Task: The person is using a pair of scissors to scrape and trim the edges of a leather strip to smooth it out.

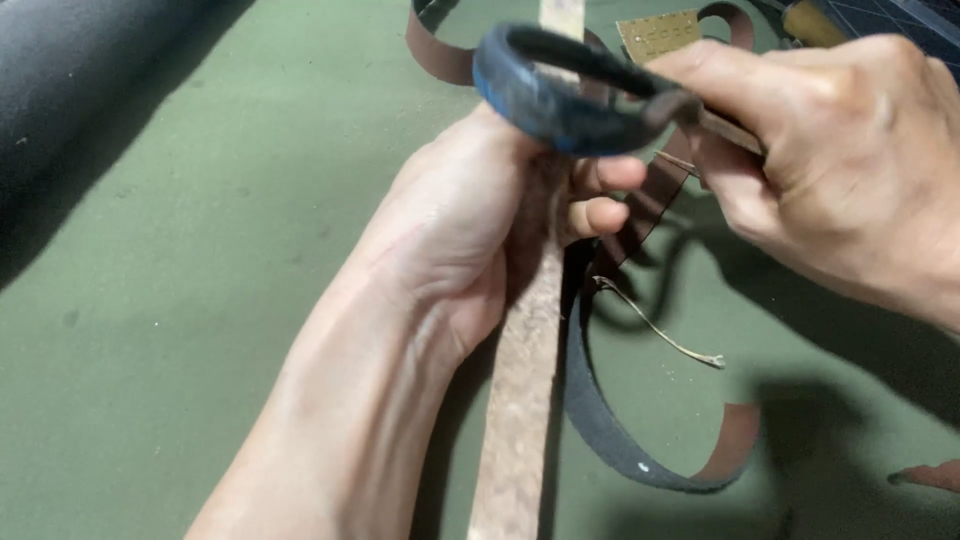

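A green worktop (200,250) is filling the view; a dark roll (70,80) is lying across its upper left corner, casting a shadow; a perforated tan piece (657,33) is sitting at the top edge; a brown scrap (930,475) is showing at the lower right edge.

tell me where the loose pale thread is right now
In the head view, the loose pale thread lies right of centre on the green mat, below the left hand and beside the curled dark strap.
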